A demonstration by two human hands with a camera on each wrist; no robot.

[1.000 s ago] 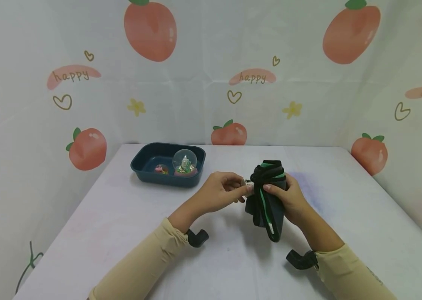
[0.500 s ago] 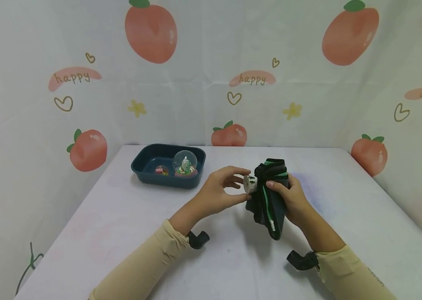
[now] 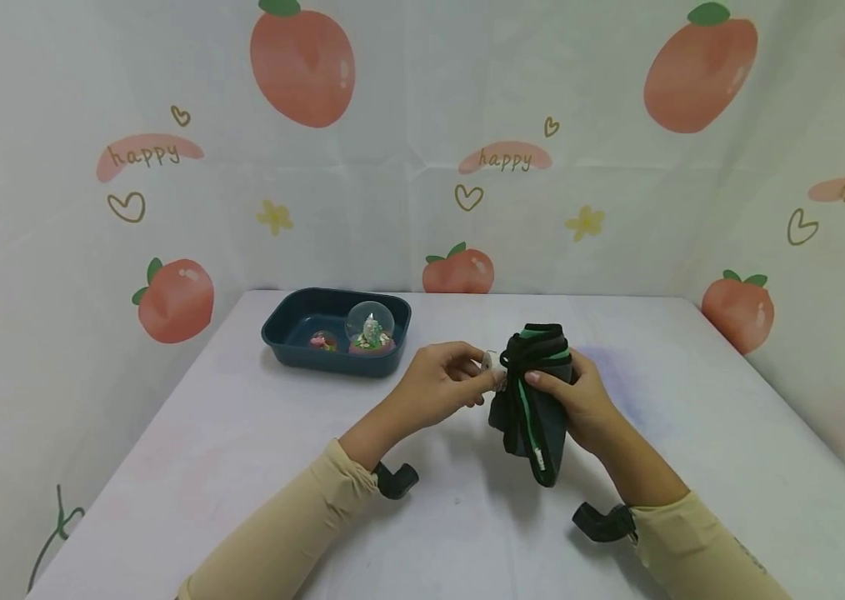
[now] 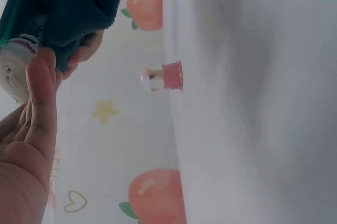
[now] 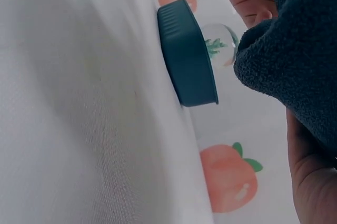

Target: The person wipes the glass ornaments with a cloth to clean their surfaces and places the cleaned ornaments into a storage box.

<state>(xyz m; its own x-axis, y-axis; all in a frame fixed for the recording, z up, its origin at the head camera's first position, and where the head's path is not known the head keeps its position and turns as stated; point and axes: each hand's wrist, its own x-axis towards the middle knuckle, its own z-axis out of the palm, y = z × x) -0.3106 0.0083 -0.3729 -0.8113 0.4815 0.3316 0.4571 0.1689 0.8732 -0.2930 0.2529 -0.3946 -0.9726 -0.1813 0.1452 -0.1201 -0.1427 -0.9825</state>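
A white, round-ended piece (image 4: 16,71) is held above the table, its flat end turned toward the left and its other end reaching into the dark teal cloth (image 3: 553,421) with black and green trim. What the piece is cannot be told for certain, since the cloth and fingers cover much of it. The left hand (image 3: 439,382) pinches it between thumb and fingers. The right hand (image 3: 591,404) grips the cloth, thumb over its near face; the lower folds hang free.

The likeliest mishap is a drop: the left hand has only a small area of the piece, and if the right hand's grip on the soft cloth loosens, the piece could slip onto the table (image 3: 167,467). Pulling hard against a snagged fold could jerk it loose too.

Farther off, the blue tray (image 3: 332,361) holds a large snow globe (image 3: 370,325) and a small globe (image 3: 323,340). The left wrist view also shows a pink-based globe (image 4: 172,75) standing on the table, which a swinging fold could tip over.
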